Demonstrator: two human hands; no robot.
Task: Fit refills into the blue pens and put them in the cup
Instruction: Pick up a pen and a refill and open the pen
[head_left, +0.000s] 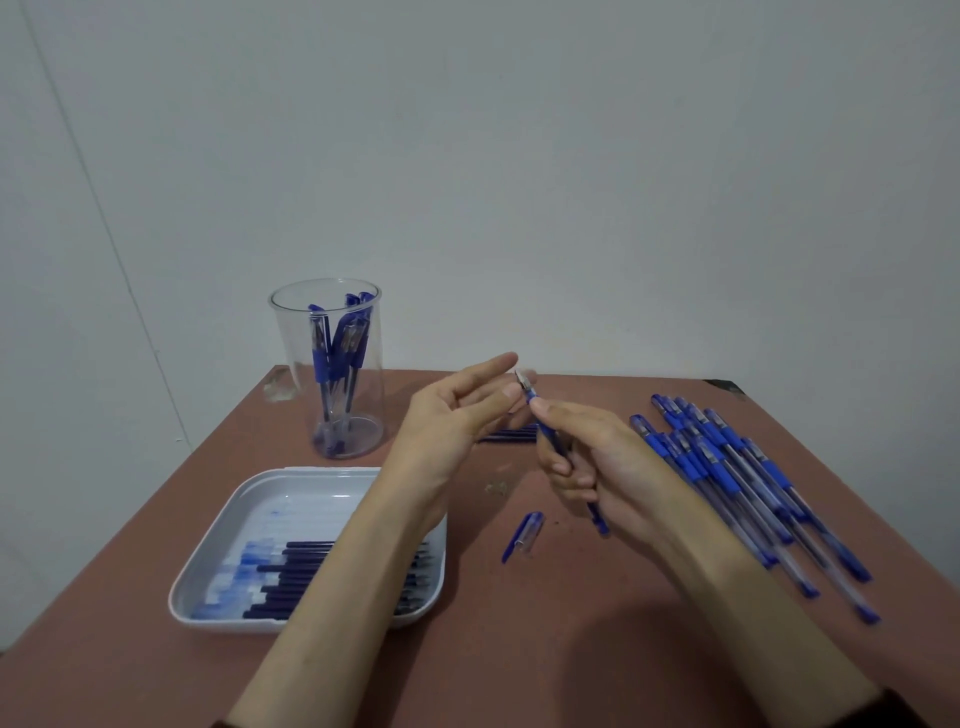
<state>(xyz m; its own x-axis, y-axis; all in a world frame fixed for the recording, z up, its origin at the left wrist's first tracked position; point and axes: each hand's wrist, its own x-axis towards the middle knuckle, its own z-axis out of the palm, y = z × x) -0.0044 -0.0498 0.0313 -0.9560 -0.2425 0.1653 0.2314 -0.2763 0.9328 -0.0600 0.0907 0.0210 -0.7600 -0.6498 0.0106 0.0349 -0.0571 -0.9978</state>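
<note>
My right hand (592, 457) grips an uncapped blue pen (540, 421) above the table, tip pointing up and away. My left hand (457, 410) is just left of the tip; its thumb and a finger pinch the pen's metal tip (523, 383) while the other fingers stay extended. The pen's blue cap (524, 535) lies on the table below my hands. A clear cup (332, 364) with several blue pens stands at the back left. A white tray (291, 493) at the front left holds several dark refills (291, 577), partly hidden by my left forearm.
A pile of several capped blue pens (737, 478) lies on the right side of the brown table (519, 649). A few dark refills (506, 435) lie behind my hands. A plain wall stands right behind the table's far edge.
</note>
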